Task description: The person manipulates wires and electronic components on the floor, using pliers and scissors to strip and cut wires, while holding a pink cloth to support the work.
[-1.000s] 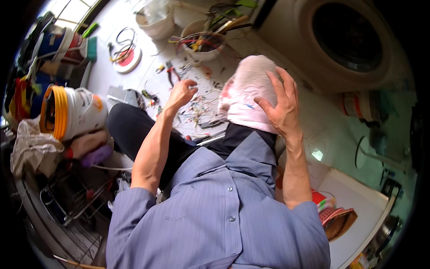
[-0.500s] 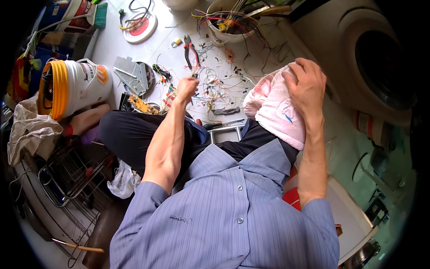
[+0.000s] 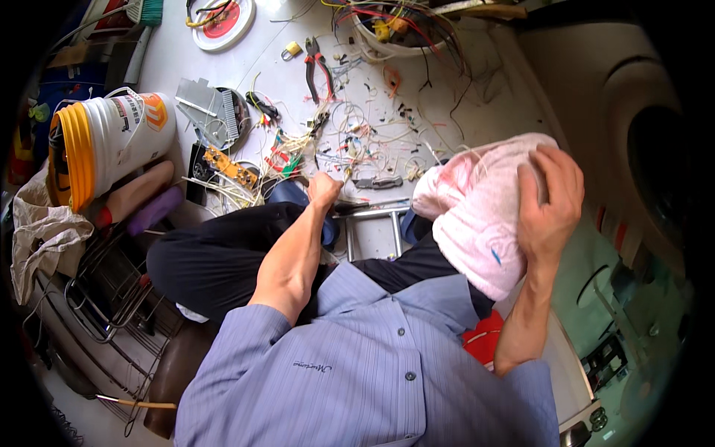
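Note:
My left hand (image 3: 324, 191) is closed low over the floor between my feet, at the near edge of a scatter of loose wires (image 3: 357, 138). Whatever its fingers may hold is too small to make out. A pair of grey folding pliers or a multitool (image 3: 377, 182) lies just right of it. Red-handled pliers (image 3: 316, 71) rest farther off. Over my right knee is a pink towel (image 3: 480, 216) with a small blue mark. My right hand (image 3: 551, 205) rests on the towel's right side, fingers spread and slightly bent.
To the left stand a white bucket with a yellow rim (image 3: 134, 134) and a wire rack (image 3: 112, 290). A round dish of metal parts (image 3: 231, 119) and an orange circuit board (image 3: 229, 165) lie nearby. A bucket of wires (image 3: 402, 48) is at the back, a washing machine (image 3: 618, 89) at right.
My left hand has drawn back toward me, away from the middle of the wires. My right hand and the towel-covered knee have shifted right and nearer. The whole view has also shifted somewhat.

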### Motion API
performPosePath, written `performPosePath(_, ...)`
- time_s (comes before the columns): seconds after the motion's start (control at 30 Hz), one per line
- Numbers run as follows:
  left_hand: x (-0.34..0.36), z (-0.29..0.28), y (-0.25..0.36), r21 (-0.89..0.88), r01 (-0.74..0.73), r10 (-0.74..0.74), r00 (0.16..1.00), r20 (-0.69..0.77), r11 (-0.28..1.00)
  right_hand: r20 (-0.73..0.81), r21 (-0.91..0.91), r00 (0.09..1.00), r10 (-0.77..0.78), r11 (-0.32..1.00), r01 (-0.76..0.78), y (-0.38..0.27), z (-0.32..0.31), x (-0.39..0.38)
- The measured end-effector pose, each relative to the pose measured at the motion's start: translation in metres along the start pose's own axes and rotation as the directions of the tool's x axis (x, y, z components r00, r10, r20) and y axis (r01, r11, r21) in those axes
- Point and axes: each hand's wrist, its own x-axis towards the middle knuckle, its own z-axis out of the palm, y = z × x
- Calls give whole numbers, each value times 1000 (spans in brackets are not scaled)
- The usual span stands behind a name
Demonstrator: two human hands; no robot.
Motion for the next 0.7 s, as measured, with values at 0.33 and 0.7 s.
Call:
performPosePath(0.33,0,-12,74,15,-372,347,848,-400,928,21,36,999,49,998,-50,-2,-2,6)
performPosePath(0.7,47,-41,141,14,-311,302,911,-281,950,56,21,997,52,998,-53,-9,-4,13)
